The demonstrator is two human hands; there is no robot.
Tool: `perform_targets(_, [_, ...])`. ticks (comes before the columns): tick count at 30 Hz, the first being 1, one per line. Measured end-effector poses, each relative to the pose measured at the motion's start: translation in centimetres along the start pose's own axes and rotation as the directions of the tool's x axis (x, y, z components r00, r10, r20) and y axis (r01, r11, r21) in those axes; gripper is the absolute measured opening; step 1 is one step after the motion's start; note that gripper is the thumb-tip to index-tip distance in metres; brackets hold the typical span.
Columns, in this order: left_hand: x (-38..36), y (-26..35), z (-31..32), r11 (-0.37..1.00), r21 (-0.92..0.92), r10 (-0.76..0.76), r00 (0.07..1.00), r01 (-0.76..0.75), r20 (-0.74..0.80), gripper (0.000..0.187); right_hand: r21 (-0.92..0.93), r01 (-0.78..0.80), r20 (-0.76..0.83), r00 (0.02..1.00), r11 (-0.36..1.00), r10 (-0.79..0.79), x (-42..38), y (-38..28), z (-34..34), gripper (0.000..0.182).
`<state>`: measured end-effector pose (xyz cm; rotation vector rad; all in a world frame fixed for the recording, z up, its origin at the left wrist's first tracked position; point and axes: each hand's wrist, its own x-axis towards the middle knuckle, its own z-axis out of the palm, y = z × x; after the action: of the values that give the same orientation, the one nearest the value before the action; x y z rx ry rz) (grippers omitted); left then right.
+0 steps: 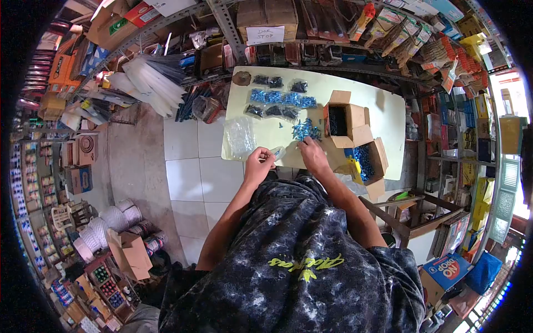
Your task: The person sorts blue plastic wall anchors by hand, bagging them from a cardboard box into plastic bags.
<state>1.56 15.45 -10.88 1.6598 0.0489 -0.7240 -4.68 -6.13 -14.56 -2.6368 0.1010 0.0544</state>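
Note:
My left hand (260, 166) pinches a small clear plastic bag (280, 153) with a bit of blue in it, above the near edge of the pale table (383, 116). My right hand (315, 156) reaches to the near side of a loose pile of small blue pieces (304, 130), possibly wall plugs. Its fingers are drawn together and pointing down; what lies between them is hidden. Beyond the pile lie filled packets of blue pieces (283, 98) in a row, with packets of dark pieces (272, 111) in front and more dark packets (276, 82) behind.
An open carton of dark pieces (337, 121) stands right of the pile, with a carton of blue pieces (363, 161) nearer me. Flat clear bags (240, 137) lie at the table's left. Loaded metal shelves (333, 41) line the far side. A wooden frame (413, 216) stands at right.

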Motion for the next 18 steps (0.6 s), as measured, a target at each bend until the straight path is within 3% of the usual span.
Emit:
perform_targets(4, [0.1, -0.1, 0.0, 1.0, -0.011, 0.003, 1.0, -0.003, -0.004, 0.015, 0.133, -0.051, -0.065, 0.996, 0.99, 0.06, -0.2, 0.0, -0.6, 0.022])
perform_targets(6, [0.1, -0.2, 0.1, 1.0, -0.001, -0.017, 1.0, 0.017, -0.017, 0.013, 0.35, -0.046, -0.173, 0.979, 0.936, 0.113, -0.4, -0.5, -1.4, 0.019])
perform_targets(7, [0.2, -0.2, 0.2, 1.0, -0.002, -0.017, 1.0, 0.017, -0.015, 0.013, 0.348, -0.048, -0.173, 0.978, 0.936, 0.114, -0.4, -1.4, -2.5, 0.019])
perform_targets(9, [0.3, -0.2, 0.3, 1.0, 0.021, -0.011, 1.0, 0.011, -0.011, 0.012, 0.474, 0.061, -0.236, 0.97, 0.878, 0.06, -0.5, -3.4, -4.5, 0.02])
perform_targets(12, [0.4, -0.2, 0.5, 1.0, -0.018, -0.005, 1.0, 0.005, 0.013, 0.011, 0.464, 0.16, -0.256, 0.966, 0.871, -0.041, -0.4, -4.7, -5.4, 0.02])
perform_targets(16, [0.6, -0.1, 0.6, 1.0, 0.014, -0.005, 1.0, 0.004, 0.03, 0.01, 0.515, 0.142, -0.139, 0.987, 0.845, -0.081, -0.5, -5.5, -5.3, 0.024])
perform_targets(18, [0.8, -0.2, 0.8, 0.999, 0.017, 0.034, 0.999, -0.034, 0.009, 0.008, 0.495, 0.164, -0.165, 0.982, 0.853, -0.093, -0.5, -5.9, -5.5, 0.027])
